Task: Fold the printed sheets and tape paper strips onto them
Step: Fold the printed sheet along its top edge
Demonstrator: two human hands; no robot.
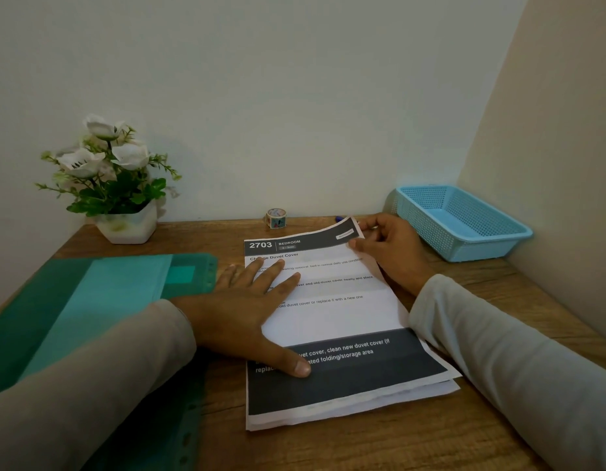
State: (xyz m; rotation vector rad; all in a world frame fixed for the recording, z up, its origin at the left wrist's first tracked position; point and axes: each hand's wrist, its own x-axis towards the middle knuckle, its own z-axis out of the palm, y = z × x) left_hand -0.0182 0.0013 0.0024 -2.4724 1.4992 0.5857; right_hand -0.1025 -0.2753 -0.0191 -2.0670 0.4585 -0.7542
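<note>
Inspecting remotely: left hand (240,314) lies flat, fingers spread, pressing the printed sheets (345,321) stacked on the desk (328,450). Right hand (393,253) pinches the top sheet's lifted far corner. I judge the risk to be lower sheets shifting, which would skew the crease. Tape roll (276,217) stands well apart.

A small desk corner in what appears to be a home or modest office: a wood-grain surface (362,447) fits into the angle of two plain, painted walls (295,96). At middle left of the frame, a white pot of white flowers (104,164) stands against the wall; at right sits a blue plastic mesh basket (471,249). A green plastic folder (91,300) at lower left, printed sheets (335,317) at centre and a roll of patterned tape (276,218) by the back wall mark it as a paperwork spot.
</note>
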